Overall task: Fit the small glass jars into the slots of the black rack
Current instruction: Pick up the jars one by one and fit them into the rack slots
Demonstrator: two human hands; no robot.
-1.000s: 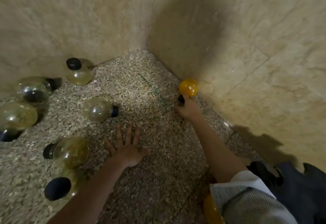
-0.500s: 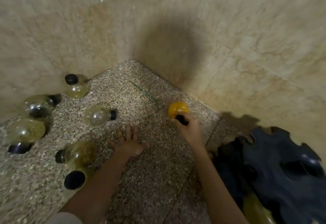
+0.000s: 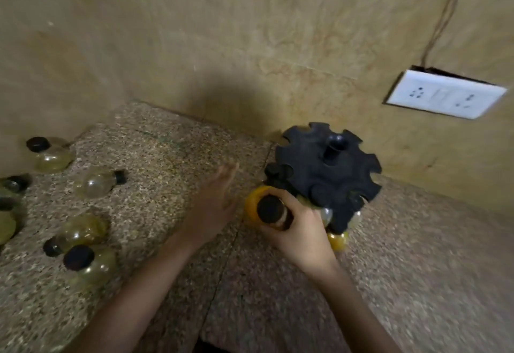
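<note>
My right hand point(image 3: 299, 226) grips a yellow-filled glass jar point(image 3: 251, 205) with a black cap, right against the left lower side of the black rack point(image 3: 325, 174). The round rack has notched slots around its rim and a centre post. Another yellow jar point(image 3: 338, 240) shows under its near edge, partly hidden. My left hand point(image 3: 214, 199) hovers open and blurred just left of the held jar. Several clear jars with black caps lie on the left of the counter: one point(image 3: 97, 183) on its side, one point(image 3: 51, 155) by the wall, two point(image 3: 83, 255) nearer me.
The speckled stone counter point(image 3: 278, 297) sits in a corner of beige tiled walls. A white socket plate point(image 3: 445, 94) with a cable is on the right wall. More jars lie at the far left edge point(image 3: 8, 202).
My right hand has carried the yellow jar from the corner wall rightward to the rack. My left hand lifted off the counter and followed. The view swung right, showing the whole rack.
</note>
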